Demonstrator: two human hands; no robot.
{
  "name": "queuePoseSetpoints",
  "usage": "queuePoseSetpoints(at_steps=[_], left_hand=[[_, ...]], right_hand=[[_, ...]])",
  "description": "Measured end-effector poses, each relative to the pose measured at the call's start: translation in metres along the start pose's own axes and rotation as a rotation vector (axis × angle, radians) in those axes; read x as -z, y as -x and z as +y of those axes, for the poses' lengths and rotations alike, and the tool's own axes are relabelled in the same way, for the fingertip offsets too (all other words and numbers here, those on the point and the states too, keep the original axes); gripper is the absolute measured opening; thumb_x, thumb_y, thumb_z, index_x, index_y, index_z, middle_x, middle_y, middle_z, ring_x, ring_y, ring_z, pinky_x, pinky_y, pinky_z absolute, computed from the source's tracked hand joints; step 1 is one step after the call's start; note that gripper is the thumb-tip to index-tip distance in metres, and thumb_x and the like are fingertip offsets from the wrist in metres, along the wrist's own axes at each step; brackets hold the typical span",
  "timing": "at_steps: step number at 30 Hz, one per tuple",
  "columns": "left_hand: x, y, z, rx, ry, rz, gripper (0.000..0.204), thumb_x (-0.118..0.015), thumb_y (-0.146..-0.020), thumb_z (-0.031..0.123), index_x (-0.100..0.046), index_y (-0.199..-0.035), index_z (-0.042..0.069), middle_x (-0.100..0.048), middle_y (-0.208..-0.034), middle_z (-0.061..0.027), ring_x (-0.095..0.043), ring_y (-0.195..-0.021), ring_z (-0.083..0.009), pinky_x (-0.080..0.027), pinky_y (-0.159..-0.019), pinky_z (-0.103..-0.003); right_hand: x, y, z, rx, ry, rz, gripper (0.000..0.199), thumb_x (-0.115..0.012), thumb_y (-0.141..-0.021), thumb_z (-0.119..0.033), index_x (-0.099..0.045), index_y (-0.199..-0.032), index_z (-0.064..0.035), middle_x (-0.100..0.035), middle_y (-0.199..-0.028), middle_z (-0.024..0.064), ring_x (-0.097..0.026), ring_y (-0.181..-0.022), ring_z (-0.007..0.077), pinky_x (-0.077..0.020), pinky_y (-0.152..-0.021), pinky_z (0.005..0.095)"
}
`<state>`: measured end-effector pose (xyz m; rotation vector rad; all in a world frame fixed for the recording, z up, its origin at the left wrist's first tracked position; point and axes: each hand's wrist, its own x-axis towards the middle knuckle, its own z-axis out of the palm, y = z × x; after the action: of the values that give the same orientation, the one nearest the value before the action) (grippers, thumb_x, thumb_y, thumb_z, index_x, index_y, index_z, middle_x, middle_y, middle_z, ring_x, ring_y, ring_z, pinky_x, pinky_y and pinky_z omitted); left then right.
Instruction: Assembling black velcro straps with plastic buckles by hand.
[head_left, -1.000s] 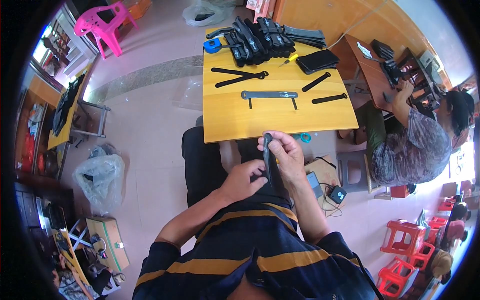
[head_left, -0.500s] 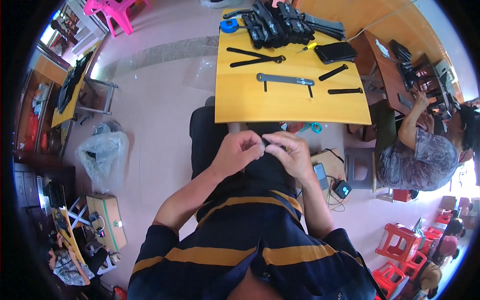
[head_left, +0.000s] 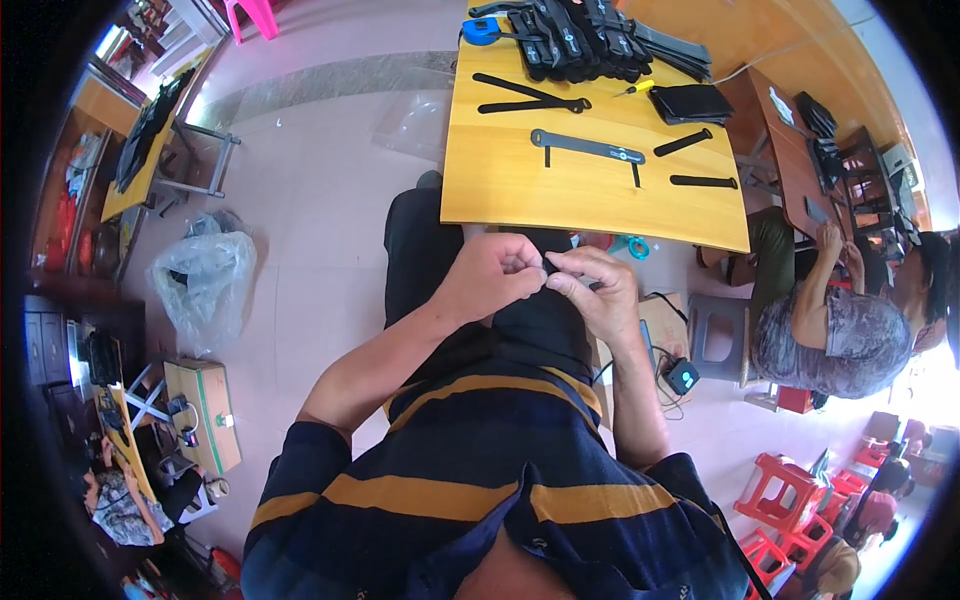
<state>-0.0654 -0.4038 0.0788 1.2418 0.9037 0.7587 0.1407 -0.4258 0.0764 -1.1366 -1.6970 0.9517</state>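
Note:
My left hand (head_left: 497, 272) and my right hand (head_left: 606, 290) meet above my lap, just short of the yellow table's front edge (head_left: 590, 232). Both are closed in a pinch, fingertips almost touching. Whatever is between them is too small and dark to make out. On the table lie a grey strap (head_left: 590, 149) with two thin black strips under it, a pair of long black straps (head_left: 528, 94) crossing at one end, and two short black straps (head_left: 684, 142). Behind them are a thick pile of black straps (head_left: 575, 42), a blue tape measure (head_left: 481, 32), a yellow-handled pointed tool (head_left: 640, 88) and a black flat stack (head_left: 692, 104).
A teal ring-shaped roll (head_left: 638, 247) is below the table edge. To the right, a person (head_left: 840, 325) sits at a brown table, beside a grey stool (head_left: 716, 340). A clear plastic bag (head_left: 203, 290) and a cardboard box (head_left: 204, 415) stand on the left floor. Red stools (head_left: 783, 490) stand lower right.
My two hands, still pinched together, have moved slightly up and right in the picture. The table has shifted up and right in view. The seated person's hands have lowered.

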Motion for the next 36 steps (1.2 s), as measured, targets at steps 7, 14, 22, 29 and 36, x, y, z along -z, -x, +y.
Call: queuePoseSetpoints(at_steps=[7,14,22,29,36], left_hand=[[-0.002,-0.002,-0.004,-0.075,-0.041,0.052,0.004,-0.066,-0.085,0.002,-0.064,-0.082,0.001,-0.064,-0.069,-0.0006,-0.058,-0.058,-0.0051,-0.045,-0.053,-0.022],[0.002,0.001,-0.004,-0.126,-0.111,0.050,0.005,-0.067,-0.083,0.002,-0.064,-0.079,0.000,-0.064,-0.068,-0.0011,-0.058,-0.058,-0.0047,-0.045,-0.053,-0.022],[0.000,0.000,-0.008,-0.168,-0.112,0.080,0.005,-0.066,-0.081,-0.001,-0.062,-0.078,0.000,-0.060,-0.067,0.0015,-0.052,-0.057,-0.0029,-0.041,-0.051,-0.022],[-0.005,-0.004,-0.025,-0.104,0.027,0.096,0.007,-0.062,-0.082,-0.003,-0.060,-0.077,0.002,-0.057,-0.065,0.0032,-0.049,-0.056,-0.0021,-0.037,-0.049,-0.022],[-0.010,-0.003,-0.034,-0.208,-0.034,0.189,0.009,-0.061,-0.081,-0.004,-0.059,-0.075,0.003,-0.056,-0.064,0.0039,-0.048,-0.055,-0.0023,-0.036,-0.048,-0.022]], right_hand=[[-0.002,-0.002,-0.003,-0.038,-0.002,0.015,0.022,-0.082,-0.079,-0.008,-0.077,-0.101,-0.0024,-0.074,-0.090,0.0105,-0.069,-0.082,0.0168,-0.0534,-0.074,0.0286],[-0.005,-0.002,-0.002,-0.062,-0.006,-0.009,0.021,-0.082,-0.080,-0.007,-0.077,-0.100,-0.0023,-0.073,-0.087,0.0087,-0.068,-0.080,0.0140,-0.0521,-0.072,0.0266],[-0.008,-0.003,-0.008,-0.126,-0.022,-0.012,0.019,-0.082,-0.080,-0.007,-0.077,-0.098,-0.0021,-0.073,-0.086,0.0073,-0.067,-0.077,0.0124,-0.0517,-0.070,0.0266],[-0.013,0.001,-0.002,-0.102,-0.003,0.018,0.019,-0.081,-0.081,-0.006,-0.076,-0.100,-0.0022,-0.073,-0.086,0.0080,-0.068,-0.077,0.0129,-0.0523,-0.070,0.0265],[-0.025,0.009,0.008,-0.104,-0.038,0.094,0.019,-0.080,-0.082,-0.005,-0.076,-0.100,-0.0015,-0.074,-0.086,0.0093,-0.068,-0.075,0.0124,-0.0530,-0.069,0.0261]])
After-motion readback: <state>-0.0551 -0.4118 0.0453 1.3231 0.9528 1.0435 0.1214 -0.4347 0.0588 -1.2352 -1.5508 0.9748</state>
